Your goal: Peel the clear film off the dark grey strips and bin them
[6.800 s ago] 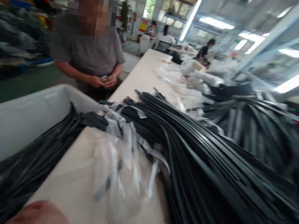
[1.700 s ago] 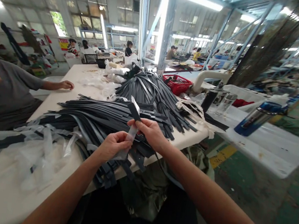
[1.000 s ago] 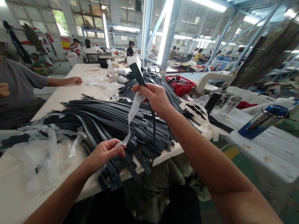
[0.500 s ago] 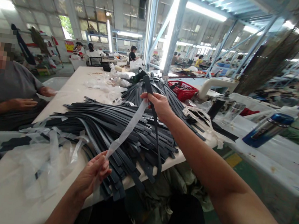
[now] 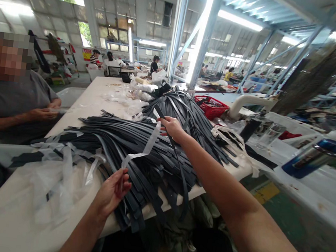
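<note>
A translucent white strip (image 5: 149, 143) runs slack, with a bend in it, between my two hands. My left hand (image 5: 113, 191) is closed in a pinch on its lower end, above the table's near side. Farther off, my right hand (image 5: 171, 128) is closed on a dark strap (image 5: 184, 197) near the strip's upper end; whether its fingers also grip the strip I cannot tell. The strap's long tail hangs in a curve beside my right forearm. Beneath both hands lies a large pile of dark straps (image 5: 119, 126), with some ends jutting over the table edge.
Discarded clear strips (image 5: 59, 186) lie on the pale table (image 5: 0, 220) at left. A co-worker (image 5: 15, 99) sits across on the left, hands together. A second strap heap (image 5: 175, 102), a red basket (image 5: 211, 107) and a blue-silver bottle (image 5: 314, 158) stand beyond and right.
The white strip was stretched straight and now hangs slacker with a bend. My right hand has lowered slightly. The co-worker's hands have come together. The view has shifted a little.
</note>
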Motion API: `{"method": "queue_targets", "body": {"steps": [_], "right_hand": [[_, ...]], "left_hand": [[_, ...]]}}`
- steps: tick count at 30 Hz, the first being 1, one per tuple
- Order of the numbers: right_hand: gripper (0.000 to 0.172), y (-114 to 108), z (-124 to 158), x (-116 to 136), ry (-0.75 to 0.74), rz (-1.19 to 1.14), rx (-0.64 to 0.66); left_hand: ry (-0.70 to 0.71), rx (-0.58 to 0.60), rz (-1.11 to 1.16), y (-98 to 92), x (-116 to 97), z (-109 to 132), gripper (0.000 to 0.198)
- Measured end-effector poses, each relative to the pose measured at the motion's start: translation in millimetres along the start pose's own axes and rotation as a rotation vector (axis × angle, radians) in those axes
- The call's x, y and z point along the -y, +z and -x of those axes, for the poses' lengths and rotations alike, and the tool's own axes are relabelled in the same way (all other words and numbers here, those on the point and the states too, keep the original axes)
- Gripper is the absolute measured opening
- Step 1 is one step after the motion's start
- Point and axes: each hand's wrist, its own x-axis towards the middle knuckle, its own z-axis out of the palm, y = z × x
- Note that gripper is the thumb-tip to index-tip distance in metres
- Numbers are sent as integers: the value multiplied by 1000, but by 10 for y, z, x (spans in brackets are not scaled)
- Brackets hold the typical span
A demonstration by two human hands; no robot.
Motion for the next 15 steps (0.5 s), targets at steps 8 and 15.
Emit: {"method": "queue_targets", "body": {"steps": [8, 15], "right_hand": [[24, -19, 739, -316, 213, -46, 299], [19, 424, 1289, -546, 257, -82, 516]], "left_hand": [[42, -89, 14, 29, 50, 0, 22], [101, 19, -93, 71, 246, 63, 18]]}}
